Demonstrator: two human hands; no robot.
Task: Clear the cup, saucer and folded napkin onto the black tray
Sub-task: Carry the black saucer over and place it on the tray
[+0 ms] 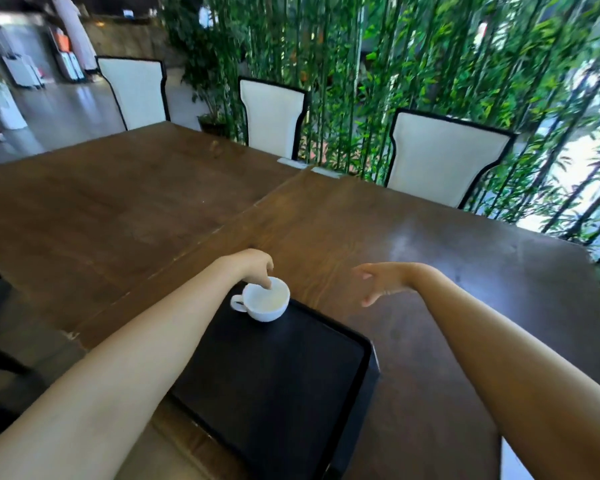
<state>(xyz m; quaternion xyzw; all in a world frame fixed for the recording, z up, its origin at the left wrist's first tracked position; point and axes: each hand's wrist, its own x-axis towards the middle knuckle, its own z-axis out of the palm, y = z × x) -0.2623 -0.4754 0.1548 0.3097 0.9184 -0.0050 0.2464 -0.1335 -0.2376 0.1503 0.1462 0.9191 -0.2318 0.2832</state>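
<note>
A white cup stands on the far corner of the black tray, its handle pointing left. My left hand is over the cup's far rim, fingers pinching the rim with one finger inside. My right hand hovers to the right of the cup above the wooden table, fingers apart and holding nothing. No saucer or napkin shows in the view.
The long dark wooden table stretches ahead. Three white chairs with black trim line its far side, backed by a screen of green bamboo. The tray sits near the table's front edge.
</note>
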